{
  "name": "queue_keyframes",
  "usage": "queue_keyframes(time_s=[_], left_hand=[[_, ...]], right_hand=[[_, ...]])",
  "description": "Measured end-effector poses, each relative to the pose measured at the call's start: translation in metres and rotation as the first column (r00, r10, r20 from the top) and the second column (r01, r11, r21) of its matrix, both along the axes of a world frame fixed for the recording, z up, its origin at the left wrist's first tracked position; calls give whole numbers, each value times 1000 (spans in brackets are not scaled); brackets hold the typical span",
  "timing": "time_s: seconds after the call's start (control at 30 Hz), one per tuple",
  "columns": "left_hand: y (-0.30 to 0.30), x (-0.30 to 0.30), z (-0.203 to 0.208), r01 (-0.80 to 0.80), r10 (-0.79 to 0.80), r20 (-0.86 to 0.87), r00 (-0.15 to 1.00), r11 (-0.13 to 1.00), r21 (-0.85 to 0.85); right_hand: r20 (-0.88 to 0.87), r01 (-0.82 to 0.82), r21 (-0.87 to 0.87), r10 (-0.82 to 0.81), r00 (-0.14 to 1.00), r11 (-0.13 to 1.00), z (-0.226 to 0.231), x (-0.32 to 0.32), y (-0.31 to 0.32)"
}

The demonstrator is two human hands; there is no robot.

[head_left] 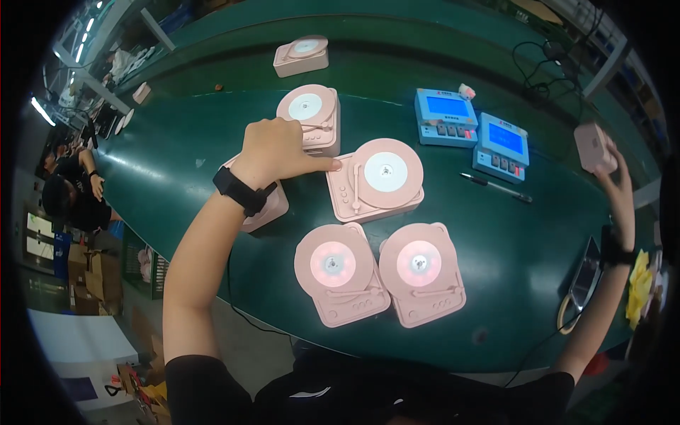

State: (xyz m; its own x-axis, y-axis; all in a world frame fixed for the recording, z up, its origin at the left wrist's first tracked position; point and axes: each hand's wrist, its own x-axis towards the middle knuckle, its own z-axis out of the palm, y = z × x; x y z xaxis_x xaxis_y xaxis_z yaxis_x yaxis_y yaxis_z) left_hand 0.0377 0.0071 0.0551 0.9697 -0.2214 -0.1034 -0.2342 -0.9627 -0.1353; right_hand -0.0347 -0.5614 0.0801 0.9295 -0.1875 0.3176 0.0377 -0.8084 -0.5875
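My left hand (276, 149) reaches over the table with its thumb stretched out. The thumb rests on the corner of a pink record-player-shaped device (386, 172); the other fingers bend down out of sight beside a similar pink device (306, 106). Partly covered by my left wrist is another pink device (269, 209). At the far right, my right hand (618, 173) is closed on a small pink device (593, 147). Nearer to me, two pink devices with reddish glowing discs, one on the left (333, 265) and one on the right (419, 263), lie side by side.
Two blue testers with lit screens, one (446, 117) beside the other (501, 146), stand right of centre, with a black pen (496, 187) in front. Farther back sits one more pink device (302, 57). Another person (74, 188) is at the left. Cables hang at the back right.
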Motion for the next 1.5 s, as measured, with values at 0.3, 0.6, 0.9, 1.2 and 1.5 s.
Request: queue_keyframes(time_s=[0.3, 0.6, 0.9, 1.2, 1.5], left_hand=[[4, 2, -1, 65, -65, 8, 998, 998, 2], [4, -1, -1, 76, -76, 32, 997, 997, 1], [11, 0, -8, 146, -146, 73, 987, 989, 4], [28, 98, 67, -17, 23, 74, 997, 996, -85], [-22, 257, -8, 54, -53, -7, 999, 980, 194]], right_hand=[[-401, -751, -60, 673, 622, 657, 2, -144, 284], [-347, -599, -427, 489, 800, 678, -56, -140, 329], [-314, -481, -515, 366, 876, 710, -62, -138, 296], [-144, -319, -324, 287, 947, 891, -68, -126, 255], [-208, -323, -81, 302, 931, 943, -76, -122, 243]])
